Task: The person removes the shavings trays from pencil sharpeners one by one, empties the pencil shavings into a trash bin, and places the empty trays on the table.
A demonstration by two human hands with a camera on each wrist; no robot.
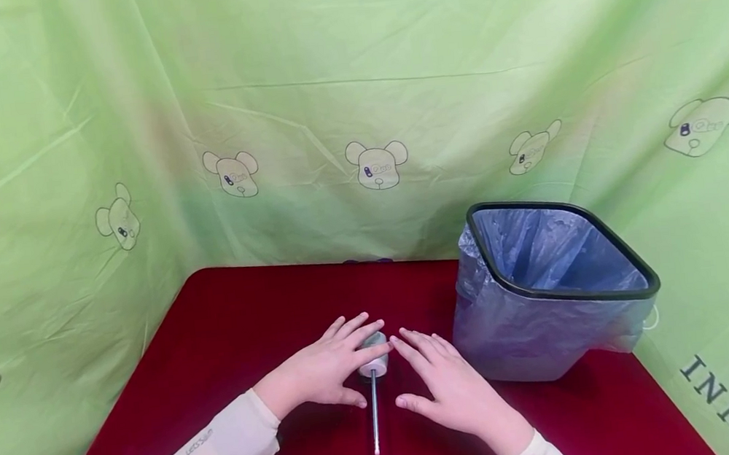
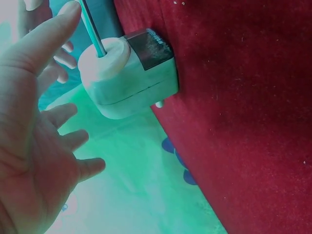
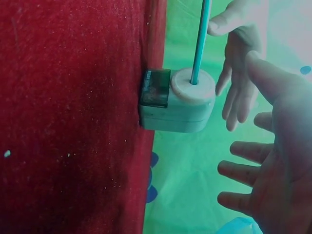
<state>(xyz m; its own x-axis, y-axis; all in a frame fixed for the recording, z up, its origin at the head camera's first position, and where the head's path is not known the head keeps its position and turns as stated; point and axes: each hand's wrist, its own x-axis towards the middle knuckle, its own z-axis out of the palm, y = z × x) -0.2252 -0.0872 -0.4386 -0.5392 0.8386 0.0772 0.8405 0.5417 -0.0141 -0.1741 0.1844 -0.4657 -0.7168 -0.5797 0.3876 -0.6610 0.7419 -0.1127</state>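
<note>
An electric pencil sharpener (image 1: 374, 367), pale with a dark see-through window (image 2: 151, 50), lies on the red tabletop. A pencil (image 3: 201, 44) sticks out of its round hole and points towards me in the head view. My left hand (image 1: 325, 367), fingers spread, hovers over the sharpener's left side and partly hides it in the head view. To the right, my right hand (image 1: 449, 388) is held with straight fingers, apart from the sharpener. Neither hand grips anything. Whether the left fingers touch the sharpener I cannot tell.
A wastebasket (image 1: 527, 344) with a black rim (image 1: 575, 295) and a bluish plastic liner stands at the right, beyond my right hand. The red-covered table (image 1: 266, 303) ends at a green curtain (image 1: 311, 225) printed with bear heads, which hangs behind and on both sides.
</note>
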